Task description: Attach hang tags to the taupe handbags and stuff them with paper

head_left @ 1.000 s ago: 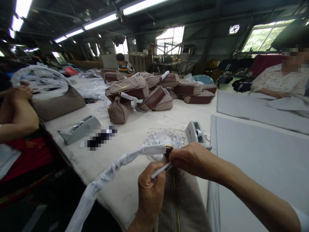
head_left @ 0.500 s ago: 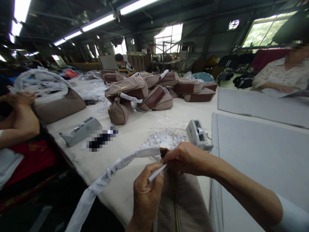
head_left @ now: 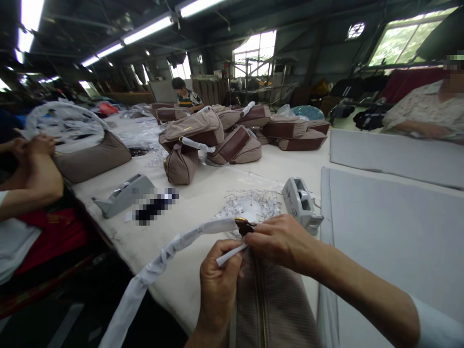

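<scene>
A taupe ribbed bag [head_left: 275, 304] with a gold zipper lies in front of me at the table's near edge. Its strap [head_left: 159, 261], wrapped in white paper, runs off to the lower left. My left hand [head_left: 217, 285] is closed, pinching a narrow white paper strip [head_left: 230, 254]. My right hand [head_left: 281, 239] is closed on the strap's end at the brass ring [head_left: 242, 223], fingertips touching the strip.
A grey tape dispenser [head_left: 300, 203] stands just beyond my right hand, by a pile of paper shreds [head_left: 250, 205]. Another dispenser [head_left: 125, 193] sits left. Several brown bags [head_left: 217, 137] are heaped mid-table. Grey sheets [head_left: 391, 232] cover the right. Other people work at left, back and right.
My hands and the bag have shifted slightly left and nearer. The brass ring is now more exposed from the paper wrap. The white strip stays pinched between both hands.
</scene>
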Tool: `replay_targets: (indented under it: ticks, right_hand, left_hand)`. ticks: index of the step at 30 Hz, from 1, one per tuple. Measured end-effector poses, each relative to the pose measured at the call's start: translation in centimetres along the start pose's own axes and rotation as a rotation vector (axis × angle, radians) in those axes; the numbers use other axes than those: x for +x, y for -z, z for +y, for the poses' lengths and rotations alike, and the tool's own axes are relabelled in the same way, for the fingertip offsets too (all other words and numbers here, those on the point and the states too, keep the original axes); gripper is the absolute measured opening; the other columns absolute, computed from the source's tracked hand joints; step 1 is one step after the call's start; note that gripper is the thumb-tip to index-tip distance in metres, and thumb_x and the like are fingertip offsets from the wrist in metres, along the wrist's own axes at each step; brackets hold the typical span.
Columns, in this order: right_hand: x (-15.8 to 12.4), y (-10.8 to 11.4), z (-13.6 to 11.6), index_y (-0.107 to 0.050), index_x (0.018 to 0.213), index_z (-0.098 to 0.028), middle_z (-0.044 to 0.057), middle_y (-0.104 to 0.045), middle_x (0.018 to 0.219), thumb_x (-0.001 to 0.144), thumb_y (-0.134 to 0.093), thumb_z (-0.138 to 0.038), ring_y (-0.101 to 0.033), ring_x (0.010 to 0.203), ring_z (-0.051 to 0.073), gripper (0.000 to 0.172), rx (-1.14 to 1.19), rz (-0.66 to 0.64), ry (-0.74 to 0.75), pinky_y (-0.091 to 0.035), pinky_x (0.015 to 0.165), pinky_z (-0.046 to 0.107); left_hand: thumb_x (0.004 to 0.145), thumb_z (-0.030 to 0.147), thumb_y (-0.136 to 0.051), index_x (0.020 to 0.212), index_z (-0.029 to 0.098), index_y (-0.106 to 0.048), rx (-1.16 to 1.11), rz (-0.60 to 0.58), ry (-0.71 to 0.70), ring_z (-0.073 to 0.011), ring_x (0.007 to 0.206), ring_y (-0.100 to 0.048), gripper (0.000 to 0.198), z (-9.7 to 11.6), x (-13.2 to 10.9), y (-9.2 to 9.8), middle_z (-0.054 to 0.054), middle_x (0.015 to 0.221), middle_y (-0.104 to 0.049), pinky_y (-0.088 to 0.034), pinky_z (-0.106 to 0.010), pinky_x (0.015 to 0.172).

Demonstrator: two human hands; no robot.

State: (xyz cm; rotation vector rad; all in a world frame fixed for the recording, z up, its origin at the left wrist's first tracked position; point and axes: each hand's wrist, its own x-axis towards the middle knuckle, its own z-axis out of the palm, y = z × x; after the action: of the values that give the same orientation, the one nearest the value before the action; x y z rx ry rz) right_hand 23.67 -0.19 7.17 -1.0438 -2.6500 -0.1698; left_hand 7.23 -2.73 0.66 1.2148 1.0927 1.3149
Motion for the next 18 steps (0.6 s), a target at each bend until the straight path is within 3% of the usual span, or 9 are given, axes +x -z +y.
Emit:
replay_targets:
  ticks: [3, 6, 13, 16, 18]
  right_hand:
    - [-1.6, -1.5, 0.1, -0.06, 0.1, -0.009, 0.003, -0.061, 0.071, 0.09, -0.044, -0.015, -0.052, 0.062, 0.014, 0.019, -0.109, 0.184, 0.205, -0.036, 0.055, 0.028]
    - [-2.6, -2.6, 0.4, -0.057, 0.104, -0.006, 0.005, -0.061, 0.075, 0.09, -0.044, -0.012, -0.053, 0.067, 0.016, 0.02, -0.108, 0.238, 0.28, -0.04, 0.061, 0.031]
    - [-2.9, -4.0, 0.5, -0.059, 0.099, -0.009, 0.005, -0.062, 0.076, 0.088, -0.048, -0.013, -0.056, 0.068, 0.016, 0.016, -0.186, 0.348, 0.266, -0.041, 0.06, 0.032]
    - [-2.9, -4.1, 0.6, -0.058, 0.101, -0.007, 0.005, -0.063, 0.075, 0.089, -0.046, -0.011, -0.057, 0.067, 0.016, 0.018, -0.166, 0.382, 0.259, -0.042, 0.06, 0.032]
    - [-3.1, -4.1, 0.6, -0.057, 0.103, -0.007, 0.006, -0.064, 0.076, 0.089, -0.045, -0.01, -0.058, 0.069, 0.016, 0.019, -0.142, 0.379, 0.257, -0.042, 0.061, 0.032]
  left_hand:
    - [0.077, 0.023, -0.06, 0.081, 0.018, -0.062, -0.174, -0.002, 0.088, -0.0058, 0.047, -0.045, 0.007, -0.8, -0.3, -0.4, 0.005, 0.059, -0.055, -0.037, -0.015, 0.044]
    - [0.075, 0.021, -0.061, 0.08, 0.017, -0.062, -0.242, -0.001, 0.167, -0.0048, 0.047, -0.045, 0.007, -1.1, -0.7, -1.0, 0.004, 0.058, -0.056, -0.036, -0.014, 0.044]
    - [0.069, 0.023, -0.068, 0.077, 0.016, -0.056, -0.565, 0.106, 0.416, -0.0043, 0.044, -0.041, 0.016, 0.2, -1.9, -2.2, 0.006, 0.049, -0.051, -0.035, -0.015, 0.045]
    - [0.07, 0.027, -0.064, 0.081, 0.017, -0.056, -0.653, 0.046, 0.487, -0.0088, 0.052, -0.051, 0.017, 0.8, -2.2, -1.4, 0.002, 0.057, -0.059, -0.042, -0.019, 0.05]
    - [0.076, 0.039, -0.056, 0.088, 0.016, -0.056, -0.654, -0.026, 0.553, -0.015, 0.058, -0.06, 0.026, 1.0, -1.8, -0.4, -0.004, 0.065, -0.065, -0.048, -0.026, 0.056]
